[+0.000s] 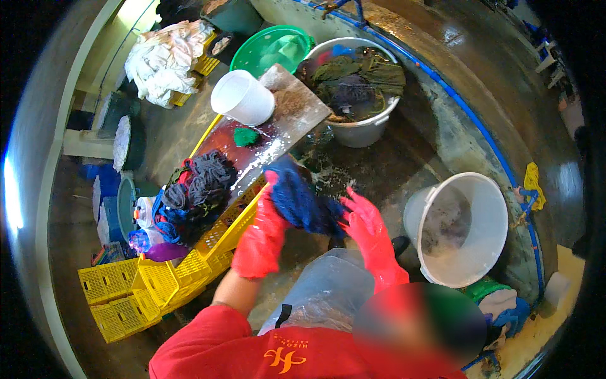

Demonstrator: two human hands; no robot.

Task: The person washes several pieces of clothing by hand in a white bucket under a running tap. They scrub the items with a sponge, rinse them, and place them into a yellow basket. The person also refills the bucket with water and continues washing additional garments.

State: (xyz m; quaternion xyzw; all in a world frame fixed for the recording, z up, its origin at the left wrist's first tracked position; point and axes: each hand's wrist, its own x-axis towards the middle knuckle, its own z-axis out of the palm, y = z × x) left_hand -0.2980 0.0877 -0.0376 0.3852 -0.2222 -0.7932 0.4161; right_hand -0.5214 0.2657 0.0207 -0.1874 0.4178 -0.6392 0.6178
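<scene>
My left hand [265,227], in a red rubber glove, grips one end of a wet dark blue cloth [298,199]. The cloth hangs bunched across the space before me, its other end beside my right hand [367,222]. That hand wears the same kind of glove and has its fingers spread; they reach the cloth's edge, though contact is hard to make out. Left of the cloth, a heap of wet dark, blue and red cloths [203,184] lies by a wet board [303,111]. On the board are a green scrubbing pad [246,137] and a white plastic pail [241,97].
Yellow plastic crates [189,275] support the board side. Plastic bottles [147,237] stand beside the heap. A large tub [352,128] holds dark soaked cloths; another tub [459,227] holds murky water. Behind are a green basin [270,47] and white cloths [163,61]. A blue pipe [454,94] follows the low wall.
</scene>
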